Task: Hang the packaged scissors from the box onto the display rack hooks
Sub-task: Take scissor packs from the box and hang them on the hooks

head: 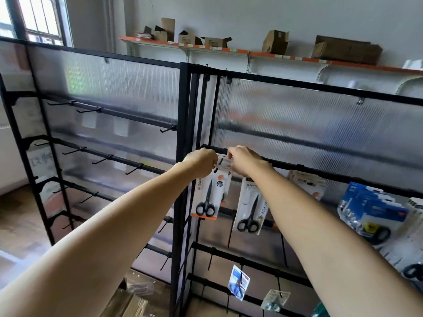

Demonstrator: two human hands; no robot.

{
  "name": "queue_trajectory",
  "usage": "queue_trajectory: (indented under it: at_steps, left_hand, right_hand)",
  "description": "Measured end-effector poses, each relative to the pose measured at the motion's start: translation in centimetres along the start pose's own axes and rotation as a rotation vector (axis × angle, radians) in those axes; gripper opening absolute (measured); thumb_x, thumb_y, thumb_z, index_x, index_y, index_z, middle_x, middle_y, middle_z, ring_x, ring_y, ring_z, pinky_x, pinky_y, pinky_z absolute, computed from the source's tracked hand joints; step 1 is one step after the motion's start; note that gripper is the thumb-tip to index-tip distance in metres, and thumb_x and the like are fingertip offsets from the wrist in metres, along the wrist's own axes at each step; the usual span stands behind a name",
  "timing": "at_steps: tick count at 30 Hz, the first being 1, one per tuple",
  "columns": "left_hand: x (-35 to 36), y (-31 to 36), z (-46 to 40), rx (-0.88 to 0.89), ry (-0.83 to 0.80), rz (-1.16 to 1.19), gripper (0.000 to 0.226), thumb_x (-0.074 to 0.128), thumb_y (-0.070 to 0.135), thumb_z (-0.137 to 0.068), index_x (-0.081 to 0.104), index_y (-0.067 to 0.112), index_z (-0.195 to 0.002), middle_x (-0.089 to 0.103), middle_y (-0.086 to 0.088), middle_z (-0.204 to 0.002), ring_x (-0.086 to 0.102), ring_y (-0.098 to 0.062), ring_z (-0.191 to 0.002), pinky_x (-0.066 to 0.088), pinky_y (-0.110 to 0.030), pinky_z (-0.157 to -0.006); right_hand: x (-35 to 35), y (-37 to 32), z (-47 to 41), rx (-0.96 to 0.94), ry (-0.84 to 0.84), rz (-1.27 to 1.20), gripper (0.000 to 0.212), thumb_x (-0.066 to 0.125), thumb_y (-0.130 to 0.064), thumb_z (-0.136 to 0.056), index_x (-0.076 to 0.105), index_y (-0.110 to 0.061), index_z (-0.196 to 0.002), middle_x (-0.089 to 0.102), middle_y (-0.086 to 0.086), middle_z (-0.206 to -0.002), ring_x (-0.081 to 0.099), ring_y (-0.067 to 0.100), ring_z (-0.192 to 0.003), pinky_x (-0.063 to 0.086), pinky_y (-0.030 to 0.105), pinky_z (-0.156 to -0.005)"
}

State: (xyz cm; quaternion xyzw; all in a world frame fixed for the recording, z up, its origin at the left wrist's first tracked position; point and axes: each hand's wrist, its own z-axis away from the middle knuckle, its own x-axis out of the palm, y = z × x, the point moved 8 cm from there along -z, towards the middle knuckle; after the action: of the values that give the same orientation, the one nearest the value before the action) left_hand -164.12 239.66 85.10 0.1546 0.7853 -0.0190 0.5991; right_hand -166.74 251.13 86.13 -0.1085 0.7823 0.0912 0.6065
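**Both hands at the top of a scissors pack on the rack**

At the centre of the frame, the left hand point(201, 163) and the right hand point(243, 162) meet at the top edge of a white-and-orange carded pack of black-handled scissors point(211, 197). Fingers of both hands are curled and pinch the card's upper strip, right by a black metal hook point(219, 164) on the black-framed display rack with ribbed translucent panels point(297, 133). The pack hangs down below the hands, handles lowest. Just right of it, a second, clear-fronted pack of black scissors point(250, 209) hangs, partly behind the right forearm. Blue-and-white packaged goods point(375, 211) hang at right. A brown cardboard box point(130, 305) sits at the lower left edge.
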Motion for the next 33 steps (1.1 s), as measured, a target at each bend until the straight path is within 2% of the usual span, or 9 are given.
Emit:
queue_trajectory:
  at_steps: [5, 9, 11, 14, 18, 21, 24, 27, 33]
  left_hand:
    - [-0.3, -0.2, -1.8, -0.033, 0.101, -0.042, 0.024, 0.048, 0.003, -0.089, 0.065, 0.018, -0.097, 0.064, -0.002, -0.091, 0.060, -0.025, -0.078, 0.045, -0.032, -0.061]
    - [-0.1, -0.2, -3.4, -0.022, 0.142, -0.039, 0.014, 0.057, 0.011, -0.092, 0.061, 0.015, -0.104, 0.066, -0.004, -0.095, 0.062, -0.025, -0.079, 0.053, -0.036, -0.065]
    - [-0.2, -0.3, -4.0, -0.007, 0.164, -0.028, 0.018, 0.064, 0.016, -0.091, 0.060, 0.014, -0.108, 0.063, -0.005, -0.100, 0.061, -0.024, -0.083, 0.053, -0.037, -0.068]
    - [-0.5, -0.3, -4.6, 0.006, 0.159, -0.007, 0.019, 0.067, 0.020, -0.089, 0.060, 0.015, -0.106, 0.062, -0.004, -0.100, 0.060, -0.023, -0.084, 0.054, -0.038, -0.069]
    - [-1.0, -0.2, -4.7, 0.005, 0.128, 0.064, 0.011, 0.063, 0.018, -0.091, 0.061, 0.019, -0.102, 0.064, -0.001, -0.098, 0.061, -0.021, -0.082, 0.053, -0.033, -0.065]
    - [-1.6, 0.8, -4.3, 0.017, 0.094, 0.086, 0.010, 0.059, 0.019, -0.092, 0.063, 0.019, -0.101, 0.066, -0.003, -0.098, 0.062, -0.024, -0.084, 0.056, -0.041, -0.072]
    - [-2.0, 3.2, -3.9, 0.059, 0.069, 0.091, 0.013, 0.056, 0.016, -0.090, 0.065, 0.018, -0.100, 0.068, -0.004, -0.096, 0.064, -0.025, -0.083, 0.058, -0.041, -0.072]
    - [-2.3, 6.7, -3.2, 0.133, 0.062, 0.075, 0.017, 0.055, 0.015, -0.090, 0.064, 0.019, -0.103, 0.068, -0.004, -0.097, 0.065, -0.025, -0.081, 0.059, -0.039, -0.069]
    - [-1.8, 15.6, -1.5, 0.314, 0.042, 0.085, 0.019, 0.058, 0.029, -0.091, 0.064, 0.022, -0.108, 0.067, -0.003, -0.105, 0.063, -0.026, -0.086, 0.054, -0.034, -0.071]
  right_hand:
    - [-0.1, 0.8, -0.7, 0.001, 0.010, 0.026, 0.020, 0.051, -0.006, -0.090, 0.057, -0.018, -0.105, 0.052, 0.005, -0.103, 0.053, 0.024, -0.084, 0.044, 0.035, -0.063]
    - [0.9, 1.2, -2.0, -0.012, 0.002, 0.022, 0.031, 0.055, -0.001, -0.087, 0.055, -0.020, -0.111, 0.050, 0.003, -0.105, 0.053, 0.022, -0.085, 0.046, 0.035, -0.066]
    - [1.2, 1.4, -2.5, -0.018, 0.011, 0.013, 0.033, 0.058, -0.001, -0.087, 0.055, -0.020, -0.114, 0.052, 0.003, -0.107, 0.053, 0.021, -0.086, 0.049, 0.036, -0.070]
    - [1.9, 1.9, -3.1, -0.030, -0.012, -0.018, 0.027, 0.060, -0.005, -0.089, 0.055, -0.017, -0.113, 0.052, 0.002, -0.110, 0.052, 0.020, -0.090, 0.049, 0.035, -0.078]
    - [1.6, 2.2, -2.8, -0.053, 0.001, -0.036, 0.010, 0.061, -0.018, -0.093, 0.053, -0.019, -0.099, 0.052, 0.003, -0.104, 0.051, 0.019, -0.085, 0.043, 0.031, -0.071]
    - [0.4, 2.7, -1.9, -0.034, 0.052, -0.046, 0.014, 0.056, -0.008, -0.091, 0.054, -0.018, -0.102, 0.053, 0.004, -0.106, 0.052, 0.022, -0.087, 0.041, 0.033, -0.070]
    - [-1.7, 4.8, -0.2, 0.069, 0.146, -0.059, 0.026, 0.056, -0.009, -0.092, 0.054, -0.019, -0.115, 0.052, 0.003, -0.118, 0.051, 0.022, -0.093, 0.043, 0.033, -0.076]
    - [-3.1, 7.5, 2.6, 0.155, 0.134, -0.067, 0.027, 0.053, -0.013, -0.096, 0.050, -0.015, -0.124, 0.046, 0.003, -0.125, 0.042, 0.017, -0.094, 0.034, 0.030, -0.077]
    - [-4.6, 14.4, 11.3, 0.313, 0.099, -0.027, 0.012, 0.053, -0.022, -0.093, 0.054, -0.019, -0.105, 0.054, 0.006, -0.115, 0.054, 0.026, -0.094, 0.040, 0.034, -0.074]
